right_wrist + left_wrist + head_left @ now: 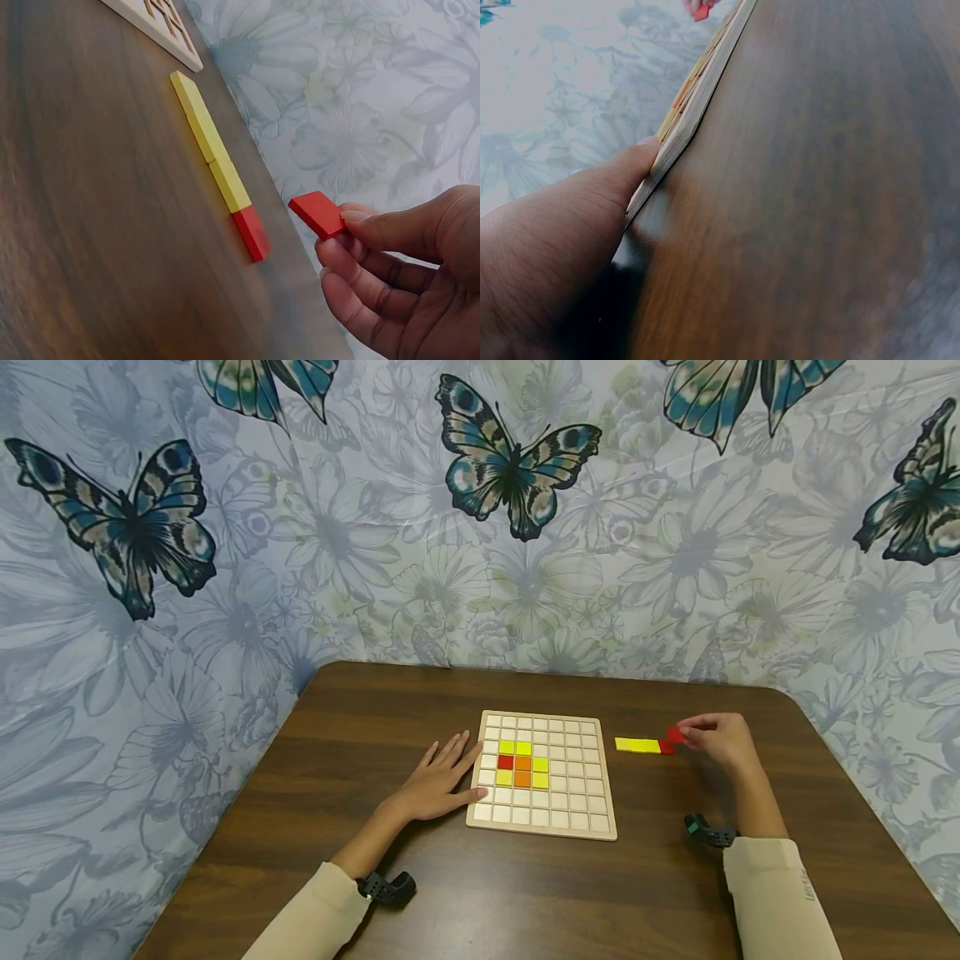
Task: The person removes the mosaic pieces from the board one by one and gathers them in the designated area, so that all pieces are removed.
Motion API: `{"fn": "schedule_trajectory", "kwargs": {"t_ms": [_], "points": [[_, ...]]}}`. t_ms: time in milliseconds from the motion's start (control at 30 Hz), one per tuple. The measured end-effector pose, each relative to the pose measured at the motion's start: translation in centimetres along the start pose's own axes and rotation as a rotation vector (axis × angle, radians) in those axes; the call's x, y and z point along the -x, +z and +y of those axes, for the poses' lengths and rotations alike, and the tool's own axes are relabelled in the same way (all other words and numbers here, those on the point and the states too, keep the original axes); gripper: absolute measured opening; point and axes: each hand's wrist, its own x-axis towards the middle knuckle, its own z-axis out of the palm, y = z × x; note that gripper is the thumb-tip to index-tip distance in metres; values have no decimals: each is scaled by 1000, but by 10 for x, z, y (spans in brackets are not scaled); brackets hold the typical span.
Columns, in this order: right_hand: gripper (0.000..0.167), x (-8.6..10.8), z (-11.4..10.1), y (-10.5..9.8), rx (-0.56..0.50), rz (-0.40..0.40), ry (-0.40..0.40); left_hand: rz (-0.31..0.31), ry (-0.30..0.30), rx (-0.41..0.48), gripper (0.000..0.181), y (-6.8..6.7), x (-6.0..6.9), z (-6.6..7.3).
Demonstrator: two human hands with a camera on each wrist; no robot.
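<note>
The right hand (722,742) pinches a red tile (676,735) between thumb and fingers, raised just above the right end of a row of tiles; the right wrist view shows this red tile (319,214) apart from the row. That row has yellow tiles (637,745) and one red tile (667,747) at its right end. Fingers spread, the left hand (435,785) rests at the left edge of a wooden grid board (573,832), its thumb touching the rim. Several yellow, orange and red tiles lie in the board's left-centre cells, such as an orange tile (522,763).
The brown table (525,893) reaches back to a cloth (360,585) with flowers and butterflies. Black bands with small devices are on the left wrist (388,888) and right wrist (709,832). The tile row lies right of the board.
</note>
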Motion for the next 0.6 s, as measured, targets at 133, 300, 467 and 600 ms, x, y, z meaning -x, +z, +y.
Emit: {"fn": "schedule_trajectory", "kwargs": {"t_ms": [133,300,467,600], "points": [[31,-1,5,-2,-7,-15,25,7,2,2,85,1,0,0],[30,-3,10,-4,-9,-19,40,5,1,8,84,1,-1,0],[30,-4,13,-3,-5,-19,47,8,5,17,85,1,-1,-1],[29,-4,15,-2,7,-14,60,3,4,7,85,1,-1,-2]]}}
